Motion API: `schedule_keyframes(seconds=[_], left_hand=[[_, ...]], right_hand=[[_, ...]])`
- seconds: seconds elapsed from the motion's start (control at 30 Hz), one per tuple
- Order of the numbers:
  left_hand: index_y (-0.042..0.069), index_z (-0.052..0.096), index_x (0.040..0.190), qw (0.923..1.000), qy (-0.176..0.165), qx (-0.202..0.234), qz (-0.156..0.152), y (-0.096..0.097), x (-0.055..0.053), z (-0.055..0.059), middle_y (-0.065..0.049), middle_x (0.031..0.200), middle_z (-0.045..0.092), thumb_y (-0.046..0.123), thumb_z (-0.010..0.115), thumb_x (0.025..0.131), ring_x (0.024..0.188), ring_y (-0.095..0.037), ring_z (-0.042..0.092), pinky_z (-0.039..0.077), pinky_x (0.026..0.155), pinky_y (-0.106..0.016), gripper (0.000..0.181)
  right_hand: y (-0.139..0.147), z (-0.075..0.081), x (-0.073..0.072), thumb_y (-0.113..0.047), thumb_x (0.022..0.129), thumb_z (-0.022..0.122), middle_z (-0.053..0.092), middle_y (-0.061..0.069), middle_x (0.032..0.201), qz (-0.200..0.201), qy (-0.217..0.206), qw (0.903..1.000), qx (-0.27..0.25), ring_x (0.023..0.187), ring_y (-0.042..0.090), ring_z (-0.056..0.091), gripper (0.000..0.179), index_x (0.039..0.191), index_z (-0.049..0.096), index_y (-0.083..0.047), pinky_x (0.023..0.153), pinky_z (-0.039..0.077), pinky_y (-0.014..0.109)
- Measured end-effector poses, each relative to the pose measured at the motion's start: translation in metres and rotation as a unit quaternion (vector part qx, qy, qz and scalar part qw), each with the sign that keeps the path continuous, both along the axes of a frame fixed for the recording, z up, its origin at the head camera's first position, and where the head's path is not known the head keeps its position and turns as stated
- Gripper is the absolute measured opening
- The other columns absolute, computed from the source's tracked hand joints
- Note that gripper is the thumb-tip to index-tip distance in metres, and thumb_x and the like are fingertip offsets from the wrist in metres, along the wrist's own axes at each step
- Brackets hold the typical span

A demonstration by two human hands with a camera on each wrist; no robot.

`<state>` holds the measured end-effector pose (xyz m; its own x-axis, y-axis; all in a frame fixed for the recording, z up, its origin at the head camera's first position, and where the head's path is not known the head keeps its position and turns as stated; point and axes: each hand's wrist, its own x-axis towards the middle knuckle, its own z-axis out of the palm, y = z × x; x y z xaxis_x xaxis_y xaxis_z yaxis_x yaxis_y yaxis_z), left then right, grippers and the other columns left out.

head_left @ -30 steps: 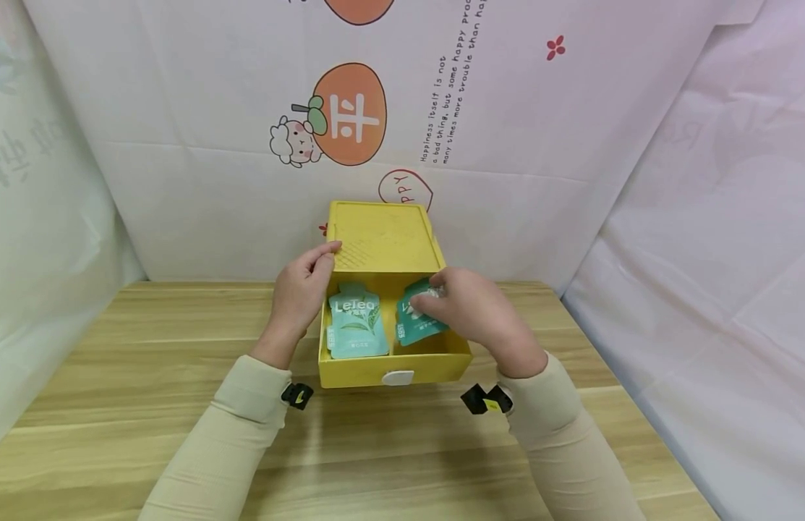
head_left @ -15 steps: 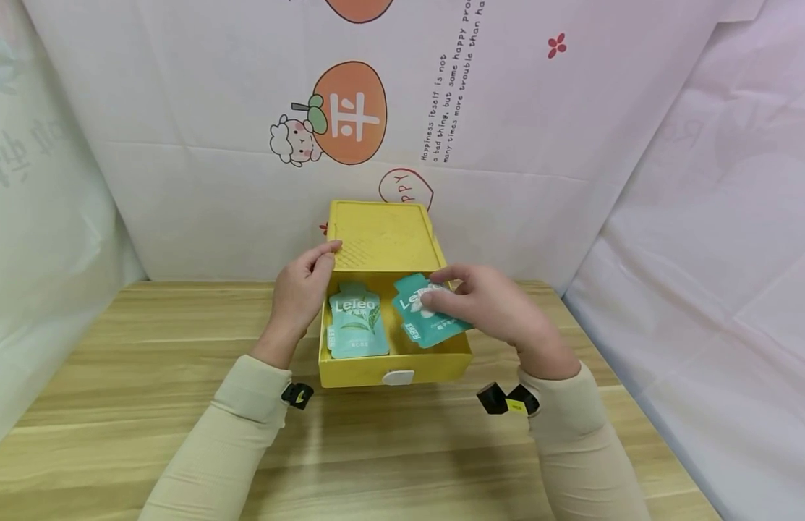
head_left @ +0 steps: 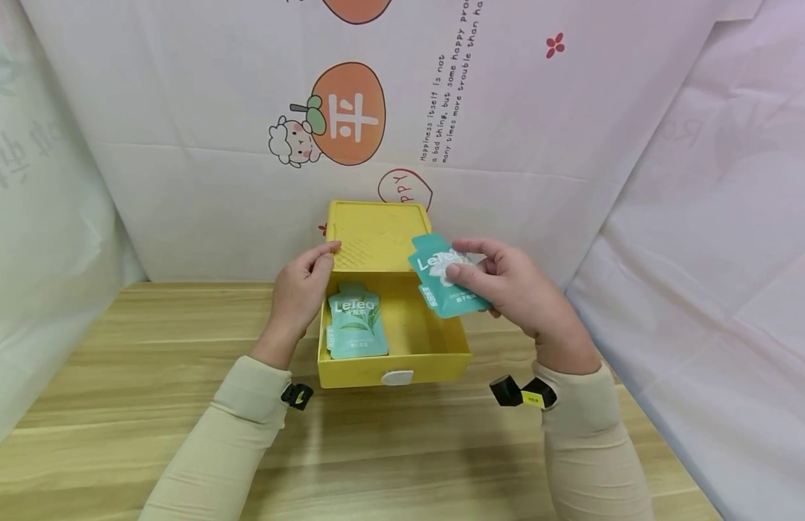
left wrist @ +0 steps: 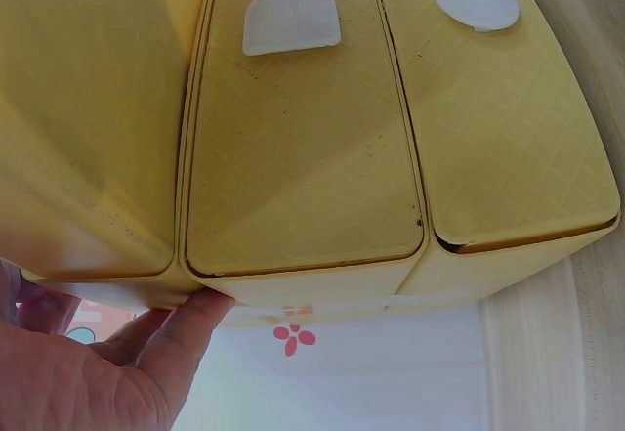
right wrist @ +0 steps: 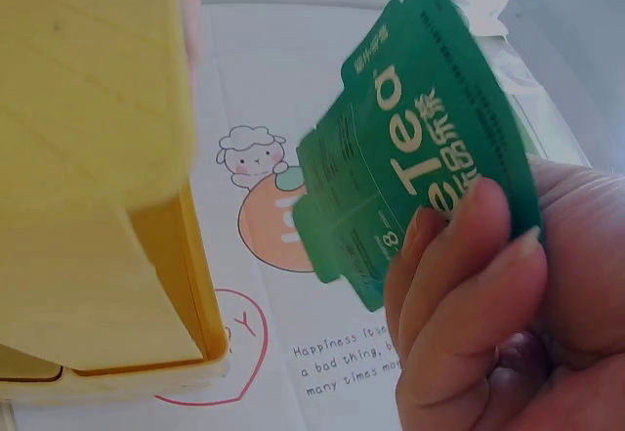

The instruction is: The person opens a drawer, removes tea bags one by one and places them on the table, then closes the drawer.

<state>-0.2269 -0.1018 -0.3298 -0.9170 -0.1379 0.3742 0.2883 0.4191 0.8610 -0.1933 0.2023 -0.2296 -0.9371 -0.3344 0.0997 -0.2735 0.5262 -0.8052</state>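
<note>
In the head view, a yellow drawer cabinet (head_left: 380, 233) has its top drawer (head_left: 435, 364) pulled out. A light teal LeTea sachet (head_left: 358, 334) lies in the drawer's left half. My right hand (head_left: 506, 286) pinches a darker teal LeTea sachet (head_left: 441, 278), thumb on its printed face, above the drawer's right side. Green writing on that sachet's other side faces the right wrist view, with several fingers behind it. My left hand (head_left: 299, 289) rests against the cabinet's left edge, fingertips on its top corner. Fairly straight fingers (left wrist: 186, 343) touch the cabinet side in the left wrist view.
Two closed lower drawers, one with a white pull tab (left wrist: 291, 21), show in the left wrist view. The cabinet stands at the back of a wooden table (head_left: 181, 347). Behind it hangs a printed white cloth (head_left: 233, 202); more pale cloth hangs at both sides.
My right hand has lifted the darker teal sachet up out of the drawer's right half and shifted rightwards. The left hand and the lighter sachet stay put.
</note>
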Motion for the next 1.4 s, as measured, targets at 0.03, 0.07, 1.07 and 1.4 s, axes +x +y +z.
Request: schedule_keyframes(seconds=[0.03,0.07,1.07,1.4], left_hand=[[0.024,0.070,0.139,1.0000,0.000,0.000,0.001,0.000,0.000,0.000,-0.006,0.075,0.054,0.033,0.044,0.107,0.048,-0.013,0.028,0.025,0.046,-0.027,0.042],[0.024,0.070,0.139,1.0000,0.000,-0.001,0.002,0.000,0.000,0.000,-0.006,0.075,0.054,0.034,0.044,0.107,0.049,-0.014,0.028,0.025,0.046,-0.027,0.042],[0.025,0.069,0.140,0.9999,-0.009,-0.007,0.010,0.001,0.000,-0.001,-0.016,0.089,0.064,0.037,0.043,0.108,0.063,-0.025,0.038,0.031,0.054,-0.032,0.043],[0.026,0.070,0.138,0.9998,-0.008,-0.007,0.016,0.002,0.000,0.000,-0.005,0.075,0.050,0.035,0.044,0.107,0.052,-0.015,0.031,0.027,0.049,-0.027,0.042]], right_hand=[[0.001,0.000,-0.001,-0.031,0.101,0.070,0.063,0.009,0.081,-0.004,0.004,1.0000,-0.008,0.057,0.017,0.054,0.054,0.148,0.055,-0.011,0.049,0.045,0.028],[0.002,-0.001,-0.001,-0.030,0.102,0.069,0.063,0.010,0.082,-0.005,0.008,0.9998,-0.016,0.058,0.017,0.055,0.055,0.150,0.053,-0.010,0.050,0.046,0.028],[0.020,-0.026,-0.036,-0.033,0.107,0.058,0.052,0.010,0.101,-0.142,0.045,0.9773,-0.151,0.060,0.009,0.049,0.069,0.163,0.025,-0.010,0.053,0.044,0.019],[0.031,-0.045,-0.055,-0.029,0.111,0.048,0.057,0.011,0.109,-0.174,0.015,0.9722,-0.156,0.065,0.009,0.054,0.060,0.163,0.029,-0.006,0.057,0.046,0.021]])
